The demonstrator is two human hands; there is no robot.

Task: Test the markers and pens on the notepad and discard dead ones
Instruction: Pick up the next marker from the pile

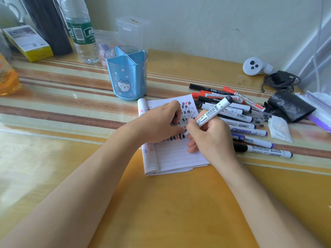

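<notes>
Right hand [209, 138] grips a white marker [213, 112] in a writing hold, thumb and fingers curled round the barrel, with its black end tilted up to the far right and its tip down on the notepad [179, 158], just beside the lowest row of marks. Left hand [159, 122] rests on the same page with its fingers curled under; a small dark bit shows beneath them, but I cannot tell whether it holds anything. The notepad lies open at the middle of the table [179, 203], its lined sheet covered in its far half with rows of black and red hash marks, the near half blank. Just to the right of the pad lies a loose heap of markers and pens [240, 111], black, red and purple capped; the nearest one [265, 151] reads WHITEBOARD MARKER. A crumpled black bag [290, 106] sits right of the heap, with a coiled dark cable [281, 80] and a white controller [254, 66] farther back. Beyond the pad, to the left, stands a blue pen holder [127, 77] with divided compartments; behind it are a clear plastic box [133, 31] and a water bottle [82, 33].
</notes>
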